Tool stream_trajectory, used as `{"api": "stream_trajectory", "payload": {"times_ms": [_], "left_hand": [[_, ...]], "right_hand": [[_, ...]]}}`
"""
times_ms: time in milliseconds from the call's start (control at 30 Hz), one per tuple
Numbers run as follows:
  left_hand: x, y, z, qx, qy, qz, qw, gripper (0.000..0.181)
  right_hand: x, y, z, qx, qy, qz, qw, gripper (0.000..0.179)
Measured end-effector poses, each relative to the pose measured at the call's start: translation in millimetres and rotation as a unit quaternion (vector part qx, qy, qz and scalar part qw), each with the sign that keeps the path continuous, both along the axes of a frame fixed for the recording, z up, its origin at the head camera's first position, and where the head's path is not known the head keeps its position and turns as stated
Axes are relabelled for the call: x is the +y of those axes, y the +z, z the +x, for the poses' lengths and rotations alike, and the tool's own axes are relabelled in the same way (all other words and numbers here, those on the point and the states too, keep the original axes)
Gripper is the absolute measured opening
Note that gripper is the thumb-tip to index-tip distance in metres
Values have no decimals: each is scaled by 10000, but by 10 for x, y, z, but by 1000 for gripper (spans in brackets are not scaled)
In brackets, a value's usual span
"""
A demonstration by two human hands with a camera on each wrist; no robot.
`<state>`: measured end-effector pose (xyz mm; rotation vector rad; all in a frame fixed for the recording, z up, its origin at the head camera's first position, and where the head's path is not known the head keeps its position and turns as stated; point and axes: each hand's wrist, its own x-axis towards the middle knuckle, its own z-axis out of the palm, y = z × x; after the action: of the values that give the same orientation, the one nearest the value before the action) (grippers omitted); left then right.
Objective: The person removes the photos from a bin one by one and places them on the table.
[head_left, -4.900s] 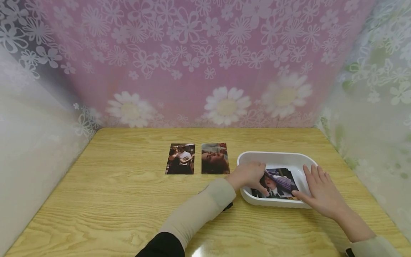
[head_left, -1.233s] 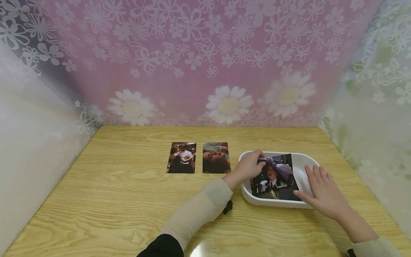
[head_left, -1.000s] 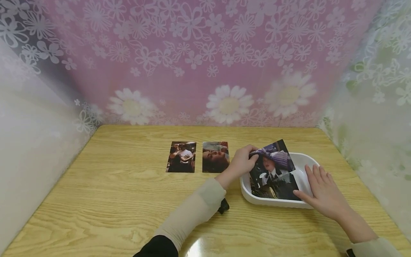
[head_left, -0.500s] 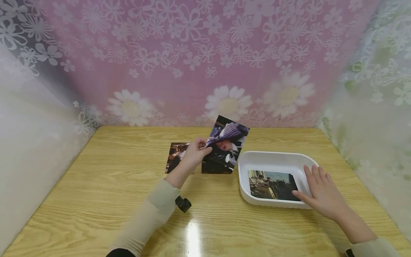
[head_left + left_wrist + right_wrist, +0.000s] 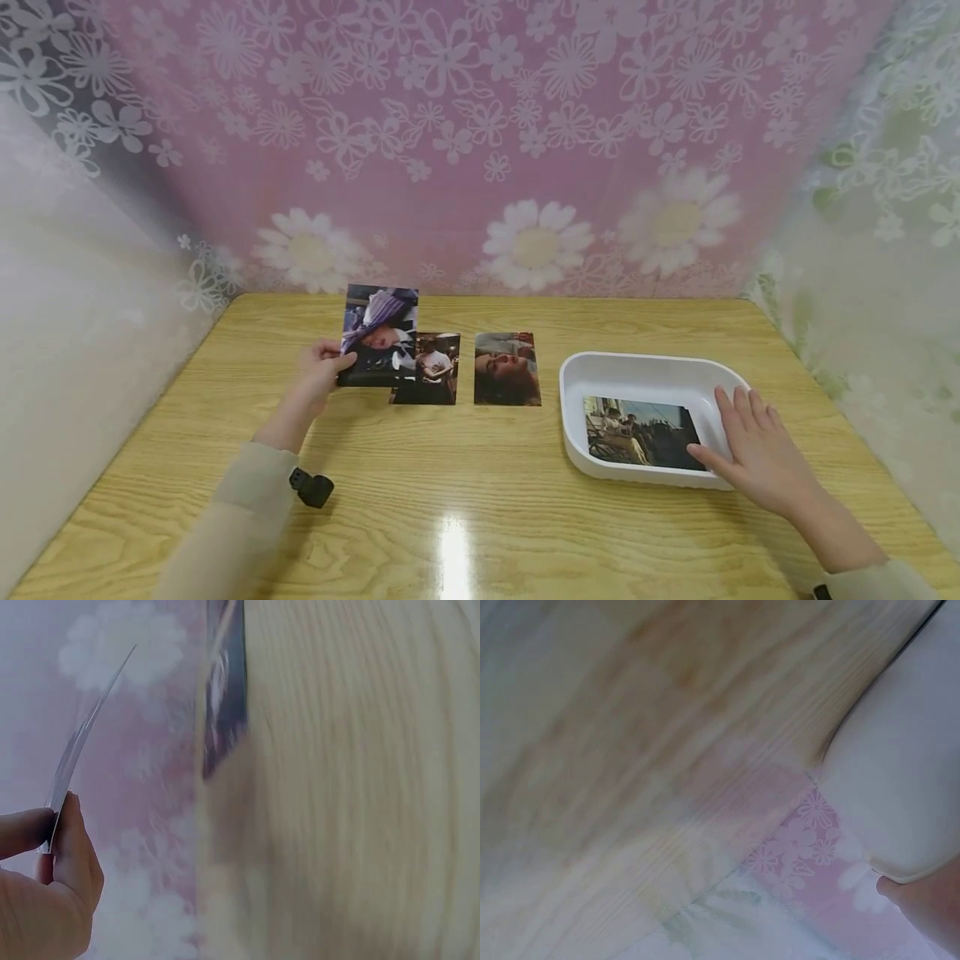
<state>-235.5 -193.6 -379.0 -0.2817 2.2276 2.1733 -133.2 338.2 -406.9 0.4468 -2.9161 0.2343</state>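
White tray (image 5: 637,377), photo (image 5: 637,435) lying inside

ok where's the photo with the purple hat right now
In the head view, the hat photo is left of centre, pinched by the left hand, partly hiding the white-shirt photo.

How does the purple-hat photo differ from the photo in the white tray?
The thin, rectangular photo of a purple striped hat is held up in the left hand; the dark, rectangular photo of seated figures lies in the white, rounded tray. The hat photo shows one figure close up; the tray photo shows several, smaller. Both are rectangular colour prints.
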Motion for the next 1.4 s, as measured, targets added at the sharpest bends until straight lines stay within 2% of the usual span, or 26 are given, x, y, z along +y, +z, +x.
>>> {"api": "stream_trajectory", "payload": {"times_ms": [100, 167, 367, 533, 600, 633, 700, 833, 867, 900, 1033, 1200, 1400], "left_hand": [[-225, -41, 8, -229, 65, -107, 9997, 13], [-338, -72, 2, -360, 89, -393, 9985, 14], [-509, -154, -56, -531, 161, -1266, 9904, 19], [-543, -210, -122, -449, 232, -2099, 9764, 24], [-552, -220, -145, -372, 188, -2485, 9677, 22], [-559, -220, -157, -323, 128, -2761, 9605, 19], [-572, -215, -183, -206, -85, -3480, 9372, 15], [-585, -191, -227, -50, -531, -4751, 8783, 30], [-585, -186, -234, -68, -611, -4927, 8680, 33], [-584, -182, -237, -104, -671, -5023, 8620, 34], [-577, -178, -239, -335, -818, -5125, 8541, 34], [-574, -200, -251, -624, -1084, -5055, 8537, 36], [-570, -204, -274, -696, -1342, -5015, 8518, 41]], "right_hand": [[-3, 8, 8, -54, -46, 13, 10000, 89], [-5, 14, 13, -99, -67, 13, 9999, 88], [-9, 14, 12, -65, -58, -35, 10000, 87], [-20, 28, 13, -85, -39, -69, 9999, 87], [-20, 31, 16, -110, -44, -56, 9999, 87], [-19, 29, 18, -100, -40, -50, 9999, 87], [-17, 26, 17, -86, -36, -48, 9999, 87], [-14, 22, 20, -28, -27, -57, 10000, 86], [-13, 23, 20, -20, -28, -58, 10000, 86], [-12, 24, 21, -22, -29, -54, 10000, 86], [-5, 20, 18, -37, -22, -35, 10000, 86], [6, -6, 18, -1, 9, -28, 10000, 86], [23, -25, 18, 52, 61, -13, 10000, 85]]}}
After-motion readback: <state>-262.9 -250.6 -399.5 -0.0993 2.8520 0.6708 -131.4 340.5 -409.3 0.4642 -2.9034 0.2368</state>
